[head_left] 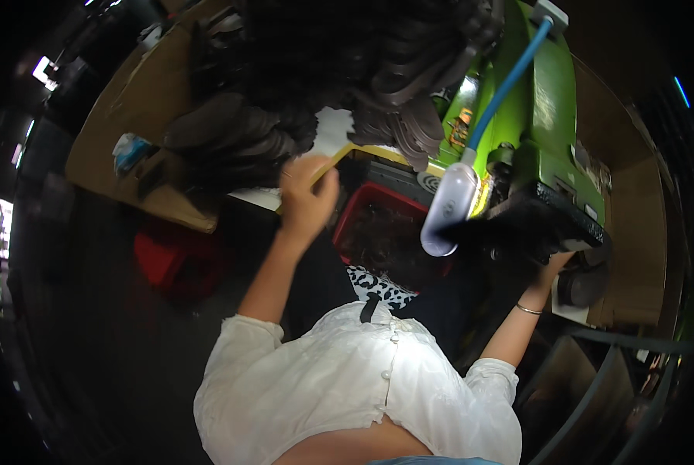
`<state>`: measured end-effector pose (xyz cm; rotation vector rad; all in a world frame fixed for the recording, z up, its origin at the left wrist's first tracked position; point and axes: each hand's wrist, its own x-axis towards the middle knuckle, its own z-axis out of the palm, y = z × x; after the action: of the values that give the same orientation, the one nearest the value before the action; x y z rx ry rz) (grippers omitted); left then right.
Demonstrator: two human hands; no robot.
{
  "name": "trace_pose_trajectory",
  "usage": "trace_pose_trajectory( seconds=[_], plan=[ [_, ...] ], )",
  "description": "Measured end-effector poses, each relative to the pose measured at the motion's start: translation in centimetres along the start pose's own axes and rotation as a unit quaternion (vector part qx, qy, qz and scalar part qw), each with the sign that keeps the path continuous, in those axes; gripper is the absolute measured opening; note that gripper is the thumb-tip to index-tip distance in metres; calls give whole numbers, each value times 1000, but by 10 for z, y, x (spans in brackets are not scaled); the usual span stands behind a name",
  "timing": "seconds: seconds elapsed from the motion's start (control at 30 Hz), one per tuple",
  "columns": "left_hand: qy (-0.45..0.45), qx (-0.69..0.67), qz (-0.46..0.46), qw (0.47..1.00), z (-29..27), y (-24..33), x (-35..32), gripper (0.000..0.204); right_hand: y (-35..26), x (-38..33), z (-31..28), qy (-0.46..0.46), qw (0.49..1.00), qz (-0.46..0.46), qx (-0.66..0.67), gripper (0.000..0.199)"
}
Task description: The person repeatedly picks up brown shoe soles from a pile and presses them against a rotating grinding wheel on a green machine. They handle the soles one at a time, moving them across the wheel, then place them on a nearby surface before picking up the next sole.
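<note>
Head view, looking down over a white shirt. Landmark: green machine (pixel 545 116), upper right of frame. Left hand (pixel 307 198) is raised well to the left of the machine, fingers curled shut around a thin yellow strip (pixel 339 159) that runs up and right from the hand toward the machine's base. Just above that hand lies a heap of dark flat sole-shaped pieces (pixel 238 136), spread over a brown board table (pixel 122 108) to the far left of the machine; more of the same dark pieces (pixel 409 85) are piled against the machine's left side. Right hand (pixel 558 263) sits under the machine's black lower plate (pixel 548 221), touching its underside; the fingers are hidden, so the grip cannot be told. A thin bangle (pixel 528 309) circles that wrist. A red bin (pixel 378 229) stands below-left of the machine, between the two arms. A white lamp head (pixel 449 209) on a blue hose (pixel 510 81) hangs against the machine's front.
</note>
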<state>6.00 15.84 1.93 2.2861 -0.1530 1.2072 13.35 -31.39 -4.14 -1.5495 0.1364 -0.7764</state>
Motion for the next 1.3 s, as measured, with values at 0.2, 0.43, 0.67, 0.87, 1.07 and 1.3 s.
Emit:
trace_pose_trajectory(
  seconds=[0.2, 0.43, 0.67, 0.87, 1.07, 1.3],
  plan=[
    [83, 307, -156, 935, -59, -100, 78, 31, 32, -51, 49, -76, 989, 65, -114, 44],
    [18, 263, -126, 956, -62, -129, 78, 19, 54, -121, 46, -214, 964, 91, -132, 29],
    [39, 4, 64, 997, -44, 38, 25, 19, -16, -182, 64, -314, 875, 369, -2, 30],
    [-190, -339, -36, 921, 10, 114, -102, 17, -52, -235, 113, -302, 578, 546, 526, 49],
    [-317, -327, -280, 845, 19, 99, -103, 61, -38, -209, 62, -231, 838, 430, 243, 23],
    [-384, -427, -370, 730, 60, 121, -92, 36, -30, -256, 38, -391, 837, 351, 154, 27]
  ],
)
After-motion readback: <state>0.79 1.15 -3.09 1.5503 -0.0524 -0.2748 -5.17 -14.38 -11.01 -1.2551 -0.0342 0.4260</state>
